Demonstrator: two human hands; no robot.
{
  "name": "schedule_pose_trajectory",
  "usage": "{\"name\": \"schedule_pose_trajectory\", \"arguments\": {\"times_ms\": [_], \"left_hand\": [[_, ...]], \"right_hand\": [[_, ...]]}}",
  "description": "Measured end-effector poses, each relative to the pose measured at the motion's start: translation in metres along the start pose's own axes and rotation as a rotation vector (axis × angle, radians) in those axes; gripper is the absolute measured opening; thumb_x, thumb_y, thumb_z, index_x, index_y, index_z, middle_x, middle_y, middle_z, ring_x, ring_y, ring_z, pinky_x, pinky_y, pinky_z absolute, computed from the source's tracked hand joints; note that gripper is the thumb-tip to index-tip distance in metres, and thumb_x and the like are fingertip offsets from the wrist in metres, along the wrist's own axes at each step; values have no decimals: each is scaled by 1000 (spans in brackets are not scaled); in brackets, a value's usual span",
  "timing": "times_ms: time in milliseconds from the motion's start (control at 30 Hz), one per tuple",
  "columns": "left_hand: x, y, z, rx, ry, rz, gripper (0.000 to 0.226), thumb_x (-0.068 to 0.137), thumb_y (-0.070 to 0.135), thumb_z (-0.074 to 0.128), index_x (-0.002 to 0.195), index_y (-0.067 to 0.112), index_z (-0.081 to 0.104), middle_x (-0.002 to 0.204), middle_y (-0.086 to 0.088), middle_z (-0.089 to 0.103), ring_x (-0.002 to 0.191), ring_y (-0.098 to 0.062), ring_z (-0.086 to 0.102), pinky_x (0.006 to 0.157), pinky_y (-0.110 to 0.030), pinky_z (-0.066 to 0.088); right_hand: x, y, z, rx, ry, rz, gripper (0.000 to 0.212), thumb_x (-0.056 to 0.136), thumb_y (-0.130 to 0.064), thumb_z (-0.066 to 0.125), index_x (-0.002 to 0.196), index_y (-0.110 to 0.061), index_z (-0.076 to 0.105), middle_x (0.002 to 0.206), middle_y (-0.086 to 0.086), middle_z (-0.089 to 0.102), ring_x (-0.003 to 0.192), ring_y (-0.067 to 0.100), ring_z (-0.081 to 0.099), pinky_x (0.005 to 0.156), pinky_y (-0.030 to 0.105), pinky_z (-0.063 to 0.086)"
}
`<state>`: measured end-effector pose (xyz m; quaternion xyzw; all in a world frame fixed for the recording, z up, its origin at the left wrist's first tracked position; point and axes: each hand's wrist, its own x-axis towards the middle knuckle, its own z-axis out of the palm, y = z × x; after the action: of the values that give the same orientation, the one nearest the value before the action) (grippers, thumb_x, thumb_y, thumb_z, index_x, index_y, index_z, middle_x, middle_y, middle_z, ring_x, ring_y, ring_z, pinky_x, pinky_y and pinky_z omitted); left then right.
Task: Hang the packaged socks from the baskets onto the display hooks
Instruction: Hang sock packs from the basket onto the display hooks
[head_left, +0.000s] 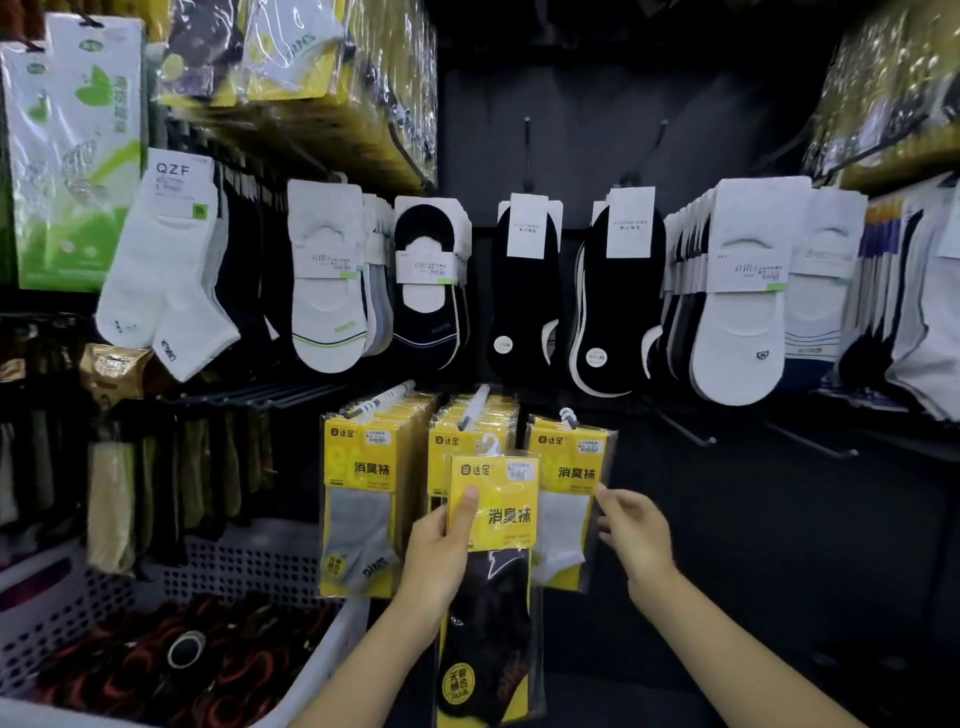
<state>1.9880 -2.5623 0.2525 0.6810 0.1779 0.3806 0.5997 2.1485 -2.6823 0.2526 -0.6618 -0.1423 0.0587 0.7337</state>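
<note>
Yellow sock pack (493, 519) is pinched in the left hand (441, 556). Right hand (634, 532) is loose, holding nothing. Lift its hanger (491, 445) onto the middle hook (477, 402) straight.

Light fell from above and in front, leaving the white socks (737, 296) in the middle row bright and nearly washed out against a dark back panel (597, 130). Glare streaked the plastic-wrapped packs (311, 78) at upper left and a similar stack (883, 93) at upper right. The lower right of the frame sank into near-black shadow. The yellow pack (496, 501) held in the left hand (436, 561) was evenly lit, its print legible; the right hand (636, 535) beside it was slightly soft. The wide lens bent straight lines outward at both sides, and the edges, including the basket (249, 566) at lower left, were smeared and out of focus.
</note>
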Motion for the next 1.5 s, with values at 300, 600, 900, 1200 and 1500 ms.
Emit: {"name": "schedule_pose_trajectory", "arguments": {"times_ms": [300, 600, 900, 1200, 1500], "left_hand": [[-11, 3, 43, -9, -217, -25, 17, 96, 42, 44, 91, 38, 59, 75, 38, 66, 73, 26, 56, 58, 5, 39], [-8, -2, 54, -7, -273, -50, 51, 94, 50, 41, 142, 33, 37, 117, 14, 54, 104, 0, 51, 75, -13, 45], [16, -8, 63, -23, -161, -47, 54, 98, 41, 39, 148, 31, 23, 129, 18, 41, 115, 3, 32, 98, -20, 26], [38, -39, 71, 35, -147, -92, 58, 97, 45, 40, 149, 24, 24, 153, 2, 30, 140, -15, 29, 98, -21, 27], [-75, -177, 11, 158, -224, -323, 40, 96, 37, 48, 135, 25, 47, 126, 14, 49, 116, -2, 44, 93, -18, 33]], "right_hand": [[-55, -10, -15, 145, -320, -55, 19, 90, -23, 61, 106, -15, 66, 96, -1, 75, 86, 9, 72, 62, 14, 54], [-22, -27, -22, 104, -104, -87, 16, 92, -20, 59, 105, -10, 63, 94, 2, 72, 81, 9, 68, 59, 15, 50], [15, -18, 13, -4, -66, -92, 5, 91, -18, 63, 91, -13, 64, 99, 9, 71, 92, 22, 68, 88, 38, 54], [30, 18, 9, 51, 146, 54, 21, 89, -22, 66, 106, -11, 61, 105, 4, 63, 94, 17, 59, 76, 26, 49], [-68, 163, -41, -188, -192, 328, 4, 91, -16, 62, 88, -16, 65, 92, 2, 66, 84, 16, 64, 75, 29, 53]]}}
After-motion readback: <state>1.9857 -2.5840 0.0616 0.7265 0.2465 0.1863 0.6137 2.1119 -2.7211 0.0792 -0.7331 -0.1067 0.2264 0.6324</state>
